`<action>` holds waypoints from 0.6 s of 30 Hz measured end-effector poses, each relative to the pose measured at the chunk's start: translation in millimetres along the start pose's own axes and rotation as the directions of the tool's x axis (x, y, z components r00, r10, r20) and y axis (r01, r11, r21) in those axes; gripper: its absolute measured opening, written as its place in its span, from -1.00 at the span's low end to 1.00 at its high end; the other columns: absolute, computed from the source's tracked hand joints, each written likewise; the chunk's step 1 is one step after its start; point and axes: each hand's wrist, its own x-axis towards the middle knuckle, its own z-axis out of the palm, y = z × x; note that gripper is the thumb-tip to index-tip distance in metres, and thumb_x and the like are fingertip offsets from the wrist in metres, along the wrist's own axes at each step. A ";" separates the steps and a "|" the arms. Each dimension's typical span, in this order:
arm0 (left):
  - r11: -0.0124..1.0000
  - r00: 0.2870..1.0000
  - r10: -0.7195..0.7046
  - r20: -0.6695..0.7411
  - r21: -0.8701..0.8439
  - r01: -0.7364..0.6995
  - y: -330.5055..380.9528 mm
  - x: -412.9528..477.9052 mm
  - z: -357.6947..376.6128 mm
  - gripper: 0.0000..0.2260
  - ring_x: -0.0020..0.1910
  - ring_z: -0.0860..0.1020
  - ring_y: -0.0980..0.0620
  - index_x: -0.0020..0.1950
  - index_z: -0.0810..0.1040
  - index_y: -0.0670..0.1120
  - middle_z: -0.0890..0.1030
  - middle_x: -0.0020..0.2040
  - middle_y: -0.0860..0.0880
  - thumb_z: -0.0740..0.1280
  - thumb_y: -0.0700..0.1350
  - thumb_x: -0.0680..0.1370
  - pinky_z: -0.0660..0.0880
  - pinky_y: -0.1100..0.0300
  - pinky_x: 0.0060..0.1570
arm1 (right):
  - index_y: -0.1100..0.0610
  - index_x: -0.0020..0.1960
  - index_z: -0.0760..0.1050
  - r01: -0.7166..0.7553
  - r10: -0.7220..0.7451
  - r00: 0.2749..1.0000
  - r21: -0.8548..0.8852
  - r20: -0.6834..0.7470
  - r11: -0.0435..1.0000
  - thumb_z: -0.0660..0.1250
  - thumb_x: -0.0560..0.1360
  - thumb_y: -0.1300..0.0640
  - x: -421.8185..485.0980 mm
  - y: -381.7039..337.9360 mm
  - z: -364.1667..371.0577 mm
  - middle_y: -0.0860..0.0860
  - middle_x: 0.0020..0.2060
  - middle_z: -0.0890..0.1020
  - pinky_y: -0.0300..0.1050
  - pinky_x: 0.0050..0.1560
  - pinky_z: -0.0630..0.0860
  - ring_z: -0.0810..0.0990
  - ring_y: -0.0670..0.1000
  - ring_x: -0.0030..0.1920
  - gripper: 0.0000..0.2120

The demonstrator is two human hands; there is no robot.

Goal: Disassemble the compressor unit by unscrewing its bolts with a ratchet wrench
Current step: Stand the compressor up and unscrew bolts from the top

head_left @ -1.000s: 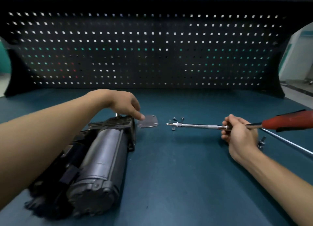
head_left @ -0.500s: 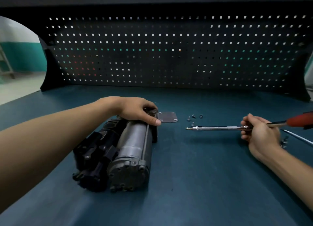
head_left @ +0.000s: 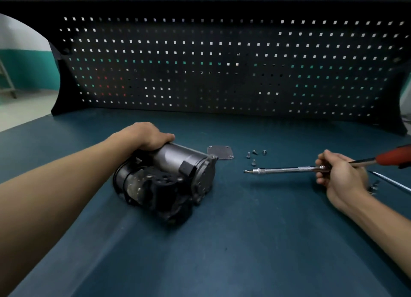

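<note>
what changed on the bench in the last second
The left hand swivelled the compressor unit, so its round end cap now faces right, toward the cover plate. The right hand still holds the ratchet wrench; plate and loose bolts unmoved.

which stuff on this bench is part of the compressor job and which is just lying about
Part of the job: compressor unit, gripped by the left hand; ratchet wrench, held by the right hand; loose bolts; cover plate.
Lying about: thin metal rod at the right edge; pegboard.
</note>
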 end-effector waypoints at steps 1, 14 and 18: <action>0.998 0.997 -0.069 -0.023 -0.007 0.069 -1.6 -1.2 0.5 -0.34 0.28 0.49 -0.21 0.30 0.56 -0.13 0.52 0.35 -0.17 0.16 0.38 0.52 0.41 0.03 0.19 | 0.14 -0.21 0.48 0.001 -0.001 1.000 -0.004 -0.002 1.000 0.26 0.64 0.16 0.1 -0.2 0.0 0.07 -0.31 0.52 -0.32 -0.61 0.32 0.44 -0.12 -0.58 -0.76; 0.967 0.988 -0.144 0.051 -0.206 0.152 -50.5 -36.1 -10.5 -0.12 0.08 0.55 -0.14 0.33 0.49 0.02 0.52 0.24 -0.04 0.19 0.62 0.26 0.60 0.06 -0.19 | 0.14 -0.21 0.49 -0.059 0.059 0.998 -0.086 -0.004 0.995 0.27 0.63 0.14 -2.3 -5.6 4.1 0.05 -0.32 0.52 -0.31 -0.61 0.34 0.44 -0.08 -0.53 -0.76; 0.842 0.953 -0.211 -0.218 -0.536 0.064 -55.9 -33.0 25.0 -0.35 0.08 0.55 -0.06 0.09 0.56 -0.04 0.62 0.12 -0.04 0.35 0.48 0.33 0.48 0.09 0.02 | 0.14 -0.20 0.48 -0.087 0.089 0.996 -0.128 0.016 0.988 0.26 0.64 0.14 -6.4 -7.8 3.2 0.06 -0.32 0.50 -0.31 -0.61 0.34 0.43 -0.08 -0.54 -0.76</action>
